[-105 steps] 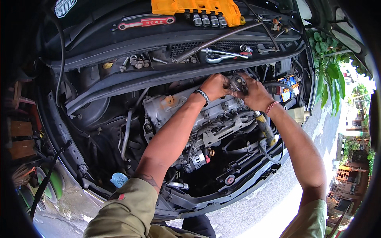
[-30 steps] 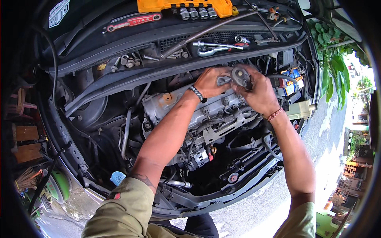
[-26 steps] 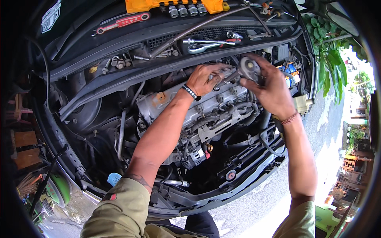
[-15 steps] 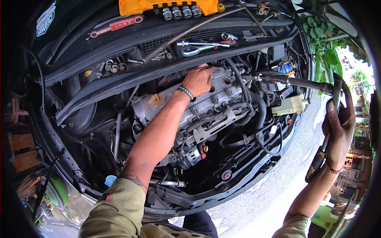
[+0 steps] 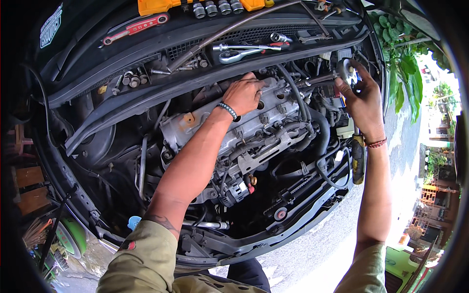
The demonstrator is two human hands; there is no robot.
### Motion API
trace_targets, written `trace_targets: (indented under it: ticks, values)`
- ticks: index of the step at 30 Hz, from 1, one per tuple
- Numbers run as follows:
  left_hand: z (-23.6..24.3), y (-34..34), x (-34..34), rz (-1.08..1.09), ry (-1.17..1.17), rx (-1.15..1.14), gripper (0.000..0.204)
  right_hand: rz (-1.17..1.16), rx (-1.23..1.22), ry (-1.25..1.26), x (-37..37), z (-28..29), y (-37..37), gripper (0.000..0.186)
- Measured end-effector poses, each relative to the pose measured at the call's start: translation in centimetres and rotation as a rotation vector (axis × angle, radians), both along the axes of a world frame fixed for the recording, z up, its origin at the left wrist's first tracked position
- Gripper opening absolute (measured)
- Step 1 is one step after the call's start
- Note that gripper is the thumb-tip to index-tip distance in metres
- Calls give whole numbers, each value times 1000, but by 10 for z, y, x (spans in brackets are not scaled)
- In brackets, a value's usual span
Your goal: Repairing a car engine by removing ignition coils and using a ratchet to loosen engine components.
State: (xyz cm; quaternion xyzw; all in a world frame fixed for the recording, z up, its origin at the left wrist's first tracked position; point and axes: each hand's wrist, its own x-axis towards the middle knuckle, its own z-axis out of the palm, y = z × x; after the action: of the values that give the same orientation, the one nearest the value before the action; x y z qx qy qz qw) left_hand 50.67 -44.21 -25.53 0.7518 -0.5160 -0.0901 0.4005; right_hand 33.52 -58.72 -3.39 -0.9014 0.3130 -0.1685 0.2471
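Observation:
My left hand [image 5: 243,96] is closed at the far edge of the grey metal valve cover [image 5: 188,126], its fingers curled downward; whatever they grip is hidden. My right hand [image 5: 360,97] holds a ratchet wrench by its round head [image 5: 348,72], thumb and fingers around it. The wrench's yellow and black handle [image 5: 359,158] hangs below my wrist. From the head a dark extension bar [image 5: 320,79] runs left toward the right end of the valve cover, passing near a black hose. Round holes [image 5: 280,95] open in the cover's top.
Along the cowl lie another ratchet [image 5: 239,56], a red-handled wrench [image 5: 137,29], loose bolts [image 5: 133,79] and a long bent bar [image 5: 229,36]. Several sockets [image 5: 211,8] sit by an orange case [image 5: 156,6]. Hoses and the front crossmember border the engine; leaves [image 5: 410,83] hang at right.
My right hand has swung left and inward over the engine bay with the ratchet and extension bar. My left hand stays at the valve cover's far edge. The view has shifted slightly.

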Motion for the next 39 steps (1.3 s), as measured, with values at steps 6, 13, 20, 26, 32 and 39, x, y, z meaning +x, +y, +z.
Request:
trace_targets:
  ticks: [6, 13, 20, 26, 32, 39]
  values:
    - [-3, 1, 2, 0, -7, -32, 26, -26, -36, 59, 8, 6, 7, 53]
    - [0, 4, 3, -7, -18, 4, 26, 118, 6, 103, 20, -15, 4, 53]
    - [-2, 0, 1, -24, -7, -11, 28, 157, -105, 310, 34, -70, -9, 55]
    - [0, 2, 0, -19, 10, -5, 27, 229, -207, 268, 36, -85, -2, 55]
    - [-4, -7, -8, -17, 66, -152, 27, 412, -222, 194, 14, -100, -23, 53]
    - [-43, -84, -12, -173, 672, -528, 32, 100, -186, 339, 24, -110, 20, 63]
